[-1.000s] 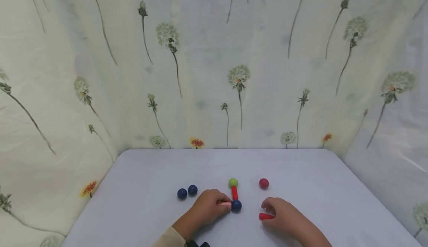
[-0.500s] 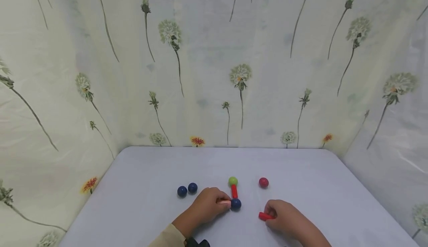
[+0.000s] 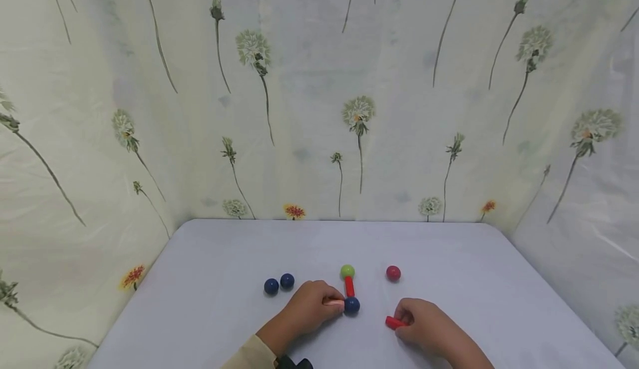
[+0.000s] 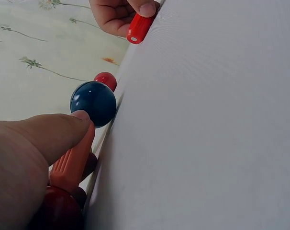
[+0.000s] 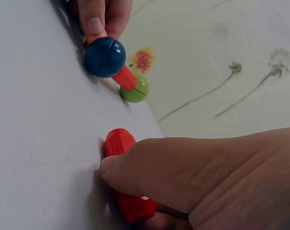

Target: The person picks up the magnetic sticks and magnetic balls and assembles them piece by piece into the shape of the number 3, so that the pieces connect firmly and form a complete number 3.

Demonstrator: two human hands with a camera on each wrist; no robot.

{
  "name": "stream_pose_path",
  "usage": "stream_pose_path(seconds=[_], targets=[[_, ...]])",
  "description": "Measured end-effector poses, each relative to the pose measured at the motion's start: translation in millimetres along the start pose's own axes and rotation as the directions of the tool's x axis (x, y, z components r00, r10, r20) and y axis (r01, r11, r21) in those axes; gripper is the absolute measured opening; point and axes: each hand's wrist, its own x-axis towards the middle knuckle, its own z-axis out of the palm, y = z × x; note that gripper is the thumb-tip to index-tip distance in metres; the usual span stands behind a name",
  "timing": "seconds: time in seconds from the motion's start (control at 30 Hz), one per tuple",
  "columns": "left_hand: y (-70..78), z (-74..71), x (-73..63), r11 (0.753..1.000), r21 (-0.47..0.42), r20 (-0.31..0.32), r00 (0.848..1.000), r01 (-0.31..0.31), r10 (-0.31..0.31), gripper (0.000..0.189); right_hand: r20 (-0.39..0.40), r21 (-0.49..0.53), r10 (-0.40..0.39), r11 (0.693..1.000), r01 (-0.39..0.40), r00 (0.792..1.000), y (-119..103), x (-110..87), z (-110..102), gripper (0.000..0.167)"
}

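Orange rod [image 4: 72,165] was pinched by the left hand [image 3: 310,307], its end against a blue ball [image 3: 351,306] over the surface [image 3: 449,263]; a red rod [image 3: 394,323] was pinched by the right hand [image 3: 424,324], apart from the ball. Joining was seemingly in hand; careful alignment was probably needed next.

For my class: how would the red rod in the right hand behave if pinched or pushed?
The red rod is probably stiff: it looks straight under the pinch of the right hand. Its grooved sides should add grip, so it may not slip easily. Nudged on its side, it might roll, given its rounded, elongated shape.
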Motion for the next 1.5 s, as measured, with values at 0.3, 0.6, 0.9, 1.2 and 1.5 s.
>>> stream_pose_path(seconds=[0.3,0.6,0.9,1.2,1.5], targets=[[0.5,0.5,0.1,1.000,-0.009,0.002,1.000,0.008,-0.008,0.011,-0.032,0.028,0.005,1.000,-0.004,0.999,-1.1,1.0,1.2,0.019],[0.6,-2.6,-2.5,1.000,-0.004,-0.010,1.000,-0.002,0.002,0.011,-0.166,0.115,0.061,0.992,-0.042,0.984,-13.1,8.9,15.3,0.019],[1.5,-2.3,-3.0,1.000,-0.011,-0.006,1.000,-0.011,0.011,0.012,-0.250,0.169,0.076,0.985,-0.033,0.965,-32.7,25.1,25.6,0.024],[0.7,-3.7,-3.1,1.000,-0.011,-0.007,1.000,-0.014,0.014,0.014,-0.287,0.308,0.092,0.951,0.001,0.953,-57.2,45.5,19.4,0.030],[-3.2,-4.6,0.2,0.999,-0.004,-0.002,0.999,-0.050,0.050,0.012,-0.363,0.363,0.076,0.929,0.066,0.929,-70.7,66.7,20.2,0.030]])
